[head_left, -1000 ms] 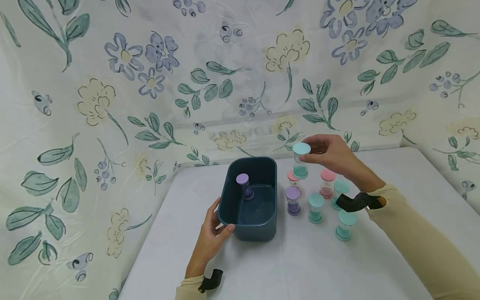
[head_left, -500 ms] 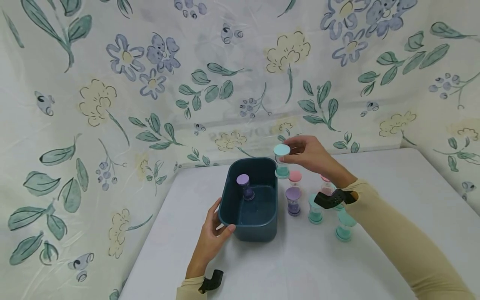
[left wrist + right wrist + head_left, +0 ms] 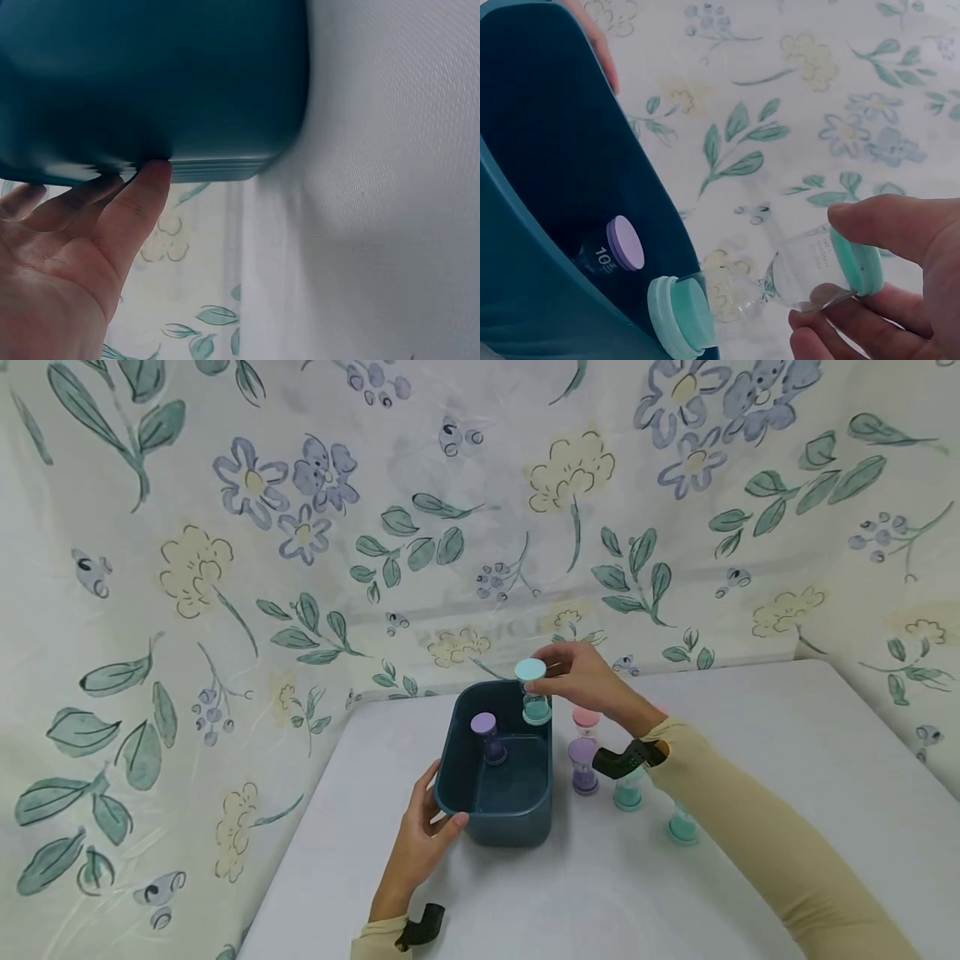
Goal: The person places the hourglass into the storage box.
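My right hand (image 3: pixel 585 678) pinches a mint-green hourglass (image 3: pixel 536 708) by its upper end, over the far right part of a dark teal bin (image 3: pixel 506 831). In the right wrist view, thumb and fingers hold one green cap of the hourglass (image 3: pixel 682 319), and its other cap overlaps the bin's rim. Inside the bin stands a purple hourglass (image 3: pixel 492 745), a "10" readable on it in the right wrist view. My left hand (image 3: pixel 420 843) grips the bin's near left corner, thumb at the rim and fingers along the side.
Right of the bin, another purple hourglass (image 3: pixel 583 768) and a pink one (image 3: pixel 586 718) stand on the white table (image 3: pixel 615 893). Green hourglasses (image 3: pixel 627 793) stand beside them, partly hidden by my right forearm. A flowered sheet (image 3: pixel 420 443) hangs behind.
My right hand has carried the green hourglass leftward, from above the other hourglasses to over the bin. My left hand and the bin have stayed in place.
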